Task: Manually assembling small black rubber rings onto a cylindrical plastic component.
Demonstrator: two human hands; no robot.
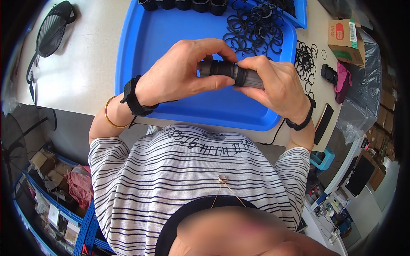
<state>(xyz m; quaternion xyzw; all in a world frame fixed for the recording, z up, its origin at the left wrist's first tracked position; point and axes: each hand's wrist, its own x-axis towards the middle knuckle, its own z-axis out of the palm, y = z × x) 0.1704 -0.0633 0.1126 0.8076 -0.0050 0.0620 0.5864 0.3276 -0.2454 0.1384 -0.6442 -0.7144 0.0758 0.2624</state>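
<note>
Above the blue tray (200, 109), both my hands are closed round a short dark cylinder assembly, held almost level. My left hand (175, 72) grips its black cylindrical part (222, 68) between thumb and fingers. On the other side, my right hand (277, 81) wraps round the grey ribbed section (253, 79). Black ring-like bands (241, 77) show between the hands, where the two sections meet. Part of the assembly is hidden by my fingers.
Many black open retaining rings (256, 30) lie heaped at the tray's far right, with more rings (306, 59) on the table beside it. Several black cylindrical pieces (183, 4) line the far edge. A mesh item (53, 32) lies left; a cardboard box (347, 40) stands right.
</note>
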